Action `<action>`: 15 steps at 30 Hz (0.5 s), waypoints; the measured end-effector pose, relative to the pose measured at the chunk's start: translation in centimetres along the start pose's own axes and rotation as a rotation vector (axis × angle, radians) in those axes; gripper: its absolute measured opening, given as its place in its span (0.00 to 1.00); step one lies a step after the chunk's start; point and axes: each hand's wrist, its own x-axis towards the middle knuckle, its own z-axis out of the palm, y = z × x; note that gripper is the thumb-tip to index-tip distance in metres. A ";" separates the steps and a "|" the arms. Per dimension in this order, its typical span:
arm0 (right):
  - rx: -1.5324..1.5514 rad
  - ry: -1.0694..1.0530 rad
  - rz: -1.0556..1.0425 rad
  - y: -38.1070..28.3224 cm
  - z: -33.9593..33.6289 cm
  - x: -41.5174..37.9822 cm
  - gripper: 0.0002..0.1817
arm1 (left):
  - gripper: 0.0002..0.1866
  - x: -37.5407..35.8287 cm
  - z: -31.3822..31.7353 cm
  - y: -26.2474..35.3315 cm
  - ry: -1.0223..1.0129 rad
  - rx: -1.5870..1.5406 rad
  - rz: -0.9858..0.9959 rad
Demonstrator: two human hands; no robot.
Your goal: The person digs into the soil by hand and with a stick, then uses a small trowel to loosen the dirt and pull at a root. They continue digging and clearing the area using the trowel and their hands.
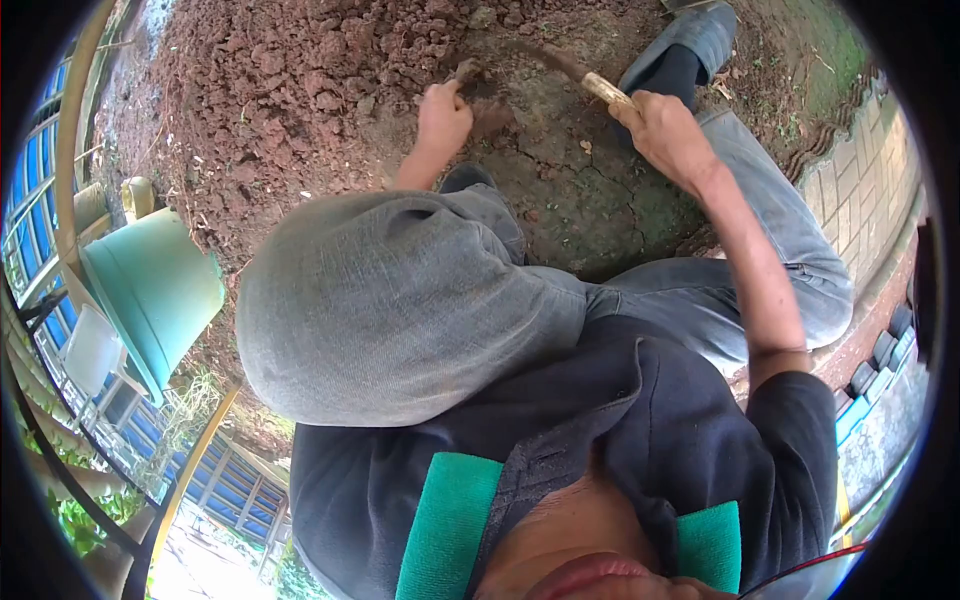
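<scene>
Right hand (662, 130) closed around a wooden handle (604, 89), fingers wrapped over its near end, the bare part sticking out beyond them toward the left hand. From that end a dark, thin, curved blade (548, 57) runs on over the soil, toward the ground just beyond the left hand.

Left hand (443, 118) low at the ground, well apart from the right, fingers bent beside a small brown lump (467, 70); cannot tell whether they are clamped on it or only touching. Dark reddish patch close beside these fingers, too blurred to name.

Outward from the left hand, loose red-brown clods (330, 80) spread in a broad heap. Between the hands and nearer the body, flatter, cracked grey-brown ground (575, 190) with thin green growth.

Grey shoe (700, 42) just beyond the right grip, trouser leg (780, 215) alongside that forearm. Bent knee (380, 310) in grey cloth hides part of the left arm. Farther out past the knee, a pale green bucket (160, 290), tilted. Past the right forearm, brick paving (860, 190).
</scene>
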 end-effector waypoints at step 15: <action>0.497 0.168 0.164 -10.1 -1.3 -3.6 0.15 | 0.23 -6.5 0.6 4.7 0.125 -0.190 -0.062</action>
